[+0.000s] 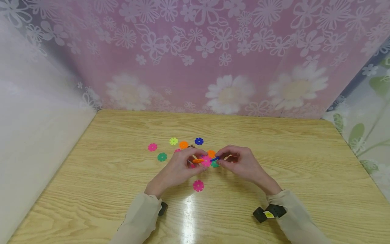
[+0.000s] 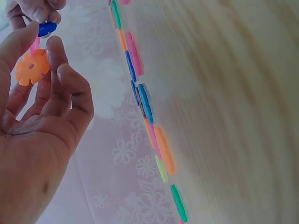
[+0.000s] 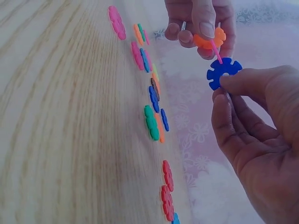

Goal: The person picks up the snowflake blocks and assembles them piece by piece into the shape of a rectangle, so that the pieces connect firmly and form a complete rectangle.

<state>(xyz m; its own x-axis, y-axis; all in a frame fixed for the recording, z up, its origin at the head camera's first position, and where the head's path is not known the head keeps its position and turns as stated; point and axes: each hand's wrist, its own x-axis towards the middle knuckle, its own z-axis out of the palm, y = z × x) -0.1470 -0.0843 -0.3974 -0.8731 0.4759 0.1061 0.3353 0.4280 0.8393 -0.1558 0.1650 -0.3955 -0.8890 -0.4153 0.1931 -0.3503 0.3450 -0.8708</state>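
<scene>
Right wrist: blue disc between right fingers

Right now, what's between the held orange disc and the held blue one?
A pink disc, bridging the orange disc and the blue disc; right wrist view shows it.

The broad, yellowish-brown, wood-grained table looks smooth and glossy, with a bright sheen. Raised above it, the notched round blue disc, orange disc and pink disc look like smooth plastic. Over its near side, the beige cloth sleeves look soft and matt.
</scene>
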